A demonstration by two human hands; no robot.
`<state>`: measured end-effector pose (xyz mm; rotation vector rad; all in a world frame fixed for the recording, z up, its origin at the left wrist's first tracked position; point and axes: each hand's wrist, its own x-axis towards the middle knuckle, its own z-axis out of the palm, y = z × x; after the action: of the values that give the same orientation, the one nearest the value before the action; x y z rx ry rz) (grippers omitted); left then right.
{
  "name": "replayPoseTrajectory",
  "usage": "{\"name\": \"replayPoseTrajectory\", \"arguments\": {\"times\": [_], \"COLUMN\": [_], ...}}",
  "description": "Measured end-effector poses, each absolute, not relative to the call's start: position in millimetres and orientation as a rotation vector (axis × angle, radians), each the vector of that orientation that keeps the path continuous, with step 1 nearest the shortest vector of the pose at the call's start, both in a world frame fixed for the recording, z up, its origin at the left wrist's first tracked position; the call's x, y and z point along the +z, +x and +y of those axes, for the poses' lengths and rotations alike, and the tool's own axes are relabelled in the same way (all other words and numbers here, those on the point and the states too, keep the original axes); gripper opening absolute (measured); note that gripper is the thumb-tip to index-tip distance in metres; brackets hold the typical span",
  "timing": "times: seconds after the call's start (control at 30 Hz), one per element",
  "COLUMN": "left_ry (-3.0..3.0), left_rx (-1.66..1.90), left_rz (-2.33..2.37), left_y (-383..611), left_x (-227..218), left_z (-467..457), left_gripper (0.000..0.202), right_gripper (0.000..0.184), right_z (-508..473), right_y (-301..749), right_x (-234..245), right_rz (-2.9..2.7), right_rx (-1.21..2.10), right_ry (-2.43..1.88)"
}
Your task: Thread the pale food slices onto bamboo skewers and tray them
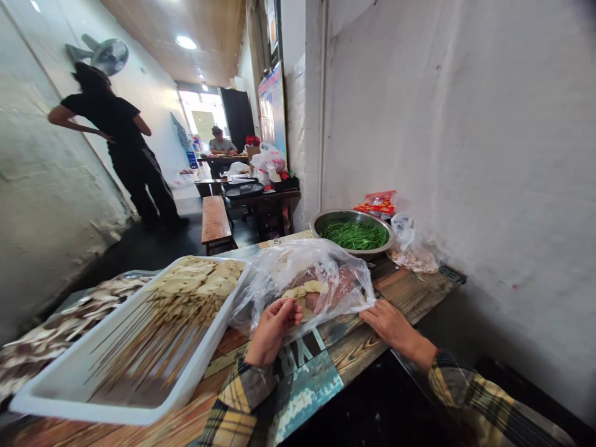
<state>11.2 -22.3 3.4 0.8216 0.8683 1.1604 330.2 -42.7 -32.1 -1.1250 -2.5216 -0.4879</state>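
Observation:
A clear plastic bag (pixel 339 251) lies spread on the wooden table in front of me. Inside it are pale round slices (pixel 314 286) and some reddish-brown pieces (pixel 338 290). My right hand (pixel 390 324) pinches the bag's near right corner. At the bag's near left side, my left hand (pixel 274 328) is closed, thumb against fingers; whatever they hold is hidden. Left of the bag stands a white plastic tray (pixel 51 397). Pale flat slices threaded on thin wooden skewers (pixel 158 338) lie in it, the slices at the far end and the bare sticks toward me.
Behind the bag stands a metal bowl (pixel 321 233) of green stalks, with a red packet (pixel 377 203) and a knotted plastic bag (pixel 412 251) beside it. Dark-and-white slices (pixel 56 329) lie beyond the tray. Farther off are a bench (pixel 216 220), a standing person (pixel 116 133) and a seated person (pixel 221 144).

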Motion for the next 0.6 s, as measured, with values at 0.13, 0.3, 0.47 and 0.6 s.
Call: {"name": "replayPoseTrajectory", "arguments": {"times": [0.13, 0.3, 0.47, 0.6], "left_ry": [0.841, 0.864, 0.970, 1.056], "left_rx": [1.183, 1.240, 1.306, 1.330], "left_rz": [0.853, 0.874, 0.950, 0.992], "left_y": [11, 13, 12, 12], "left_x": [-1, -2, 1, 3], "left_z": [-24, -28, -28, -27], "left_gripper": [0.037, 0.040, 0.041, 0.039], "right_gripper": [0.023, 0.026, 0.027, 0.032], "right_z": [-55, -55, -46, -40], "right_y": [311, 273, 231, 215], "right_x": [-36, -27, 7, 24], "right_rz": [-2.487, -2.435, -2.427, -2.456], "right_rx": [-0.408, -0.467, -0.312, -0.221], "right_ry": [-1.027, -1.009, -1.103, -1.136]}}
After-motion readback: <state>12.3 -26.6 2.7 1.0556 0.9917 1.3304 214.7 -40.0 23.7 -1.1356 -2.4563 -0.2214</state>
